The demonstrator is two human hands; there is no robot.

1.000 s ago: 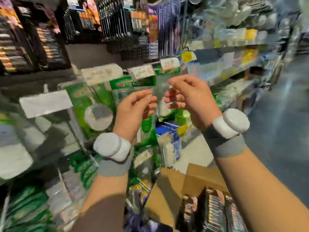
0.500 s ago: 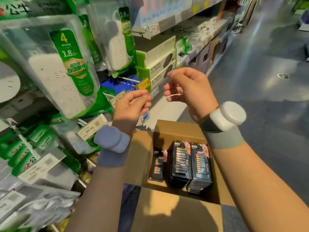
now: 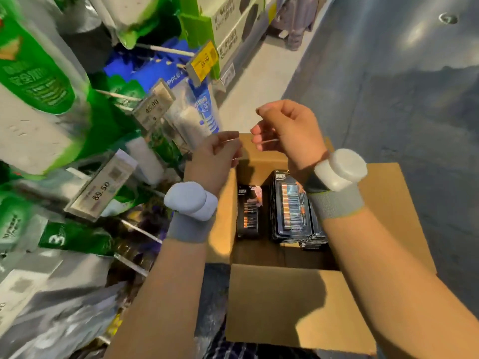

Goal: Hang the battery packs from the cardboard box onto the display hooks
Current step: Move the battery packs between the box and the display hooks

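I see black battery packs (image 3: 290, 208) with orange-tipped cells lying flat in stacks inside the open cardboard box (image 3: 290, 307), with a shorter stack (image 3: 248, 211) at left. White display hooks (image 3: 166, 50) jut out beside it.

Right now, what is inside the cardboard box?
Black battery packs in stacks on the cardboard box floor: a low one left, taller ones right. The right wristband covers part of the rightmost stack.

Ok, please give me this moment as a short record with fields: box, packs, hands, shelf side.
cardboard box: open, flaps spread, under both hands
battery packs: stacked inside the box, none in hand
left hand: above the box, fingers curled, pinching a thin pale strip
right hand: likewise pinching it; its nature unclear
price tag: at left, reads 89.50
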